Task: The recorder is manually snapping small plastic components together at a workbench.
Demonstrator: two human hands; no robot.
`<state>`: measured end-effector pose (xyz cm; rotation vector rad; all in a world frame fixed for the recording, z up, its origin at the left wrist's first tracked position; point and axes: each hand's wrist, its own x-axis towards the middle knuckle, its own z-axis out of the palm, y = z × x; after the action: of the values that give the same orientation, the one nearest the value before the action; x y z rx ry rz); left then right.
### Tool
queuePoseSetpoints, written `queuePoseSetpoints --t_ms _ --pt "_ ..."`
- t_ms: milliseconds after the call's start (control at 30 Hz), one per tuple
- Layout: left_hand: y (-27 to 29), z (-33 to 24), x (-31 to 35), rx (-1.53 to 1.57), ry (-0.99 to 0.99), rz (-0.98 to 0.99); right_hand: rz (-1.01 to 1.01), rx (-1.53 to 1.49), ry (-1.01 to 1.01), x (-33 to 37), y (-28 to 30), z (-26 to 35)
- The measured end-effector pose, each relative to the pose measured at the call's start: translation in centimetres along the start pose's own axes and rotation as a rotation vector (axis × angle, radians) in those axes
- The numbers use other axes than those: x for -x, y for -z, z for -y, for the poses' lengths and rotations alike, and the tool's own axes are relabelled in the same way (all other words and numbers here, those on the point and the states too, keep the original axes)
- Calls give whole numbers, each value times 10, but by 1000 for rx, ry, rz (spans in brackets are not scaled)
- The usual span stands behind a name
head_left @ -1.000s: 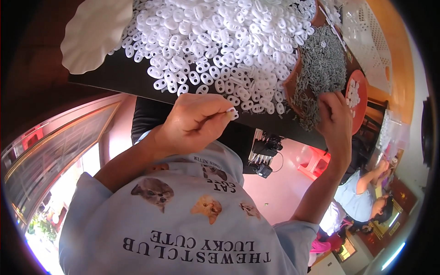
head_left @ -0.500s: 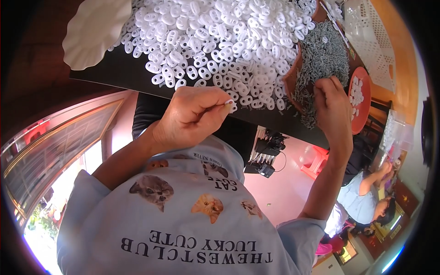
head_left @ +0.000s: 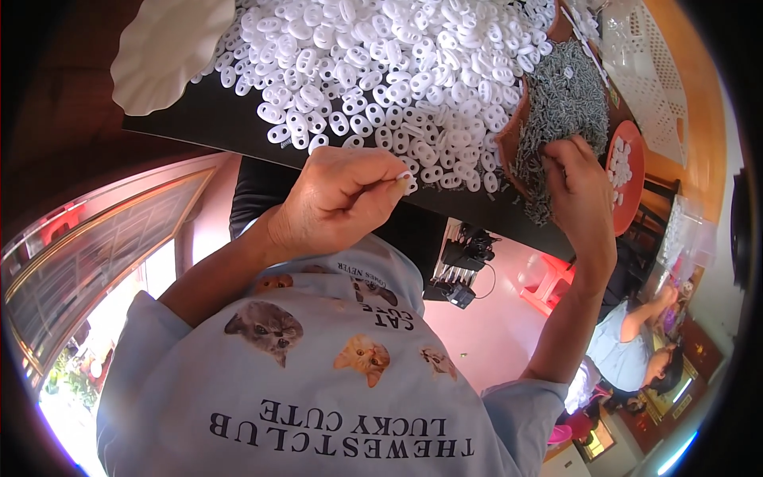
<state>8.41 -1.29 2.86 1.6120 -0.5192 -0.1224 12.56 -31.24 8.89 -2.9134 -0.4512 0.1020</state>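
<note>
Picking singly from the grey screw heap seemed to want a light touch — the right hand curled over its near right side, hold unclear, while left of it the left hand pinched a white two-hole plastic oval.

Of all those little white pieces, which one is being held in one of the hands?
The small white piece pinched in the left hand. Being held sets it apart: the white heap lies loose on the dark table.
</note>
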Motion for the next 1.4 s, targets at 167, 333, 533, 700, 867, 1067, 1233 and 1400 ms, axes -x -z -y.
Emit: queuePoseSetpoints --t_ms 167,333,533,700,867,1067,1233,1400 --pt "0 -4 1 4 -14 -34 33 87 45 -5 -3 1" --pt "10 -28 -1 67 125 104 -20 129 12 -2 9 7" --pt "4 -48 -18 212 256 161 -78 -401 130 -2 24 70" --pt "2 -44 -23 478 433 104 -141 -515 198 -10 5 103" --pt "6 -33 -17 539 386 59 -118 -542 206 -17 1 104" --pt "8 -32 -13 528 281 33 121 -601 299 -33 14 101" --pt "14 -28 -9 509 299 19 68 -556 402 -40 8 109" --pt "14 -18 -6 656 290 -13 -111 -503 406 -34 -3 115"
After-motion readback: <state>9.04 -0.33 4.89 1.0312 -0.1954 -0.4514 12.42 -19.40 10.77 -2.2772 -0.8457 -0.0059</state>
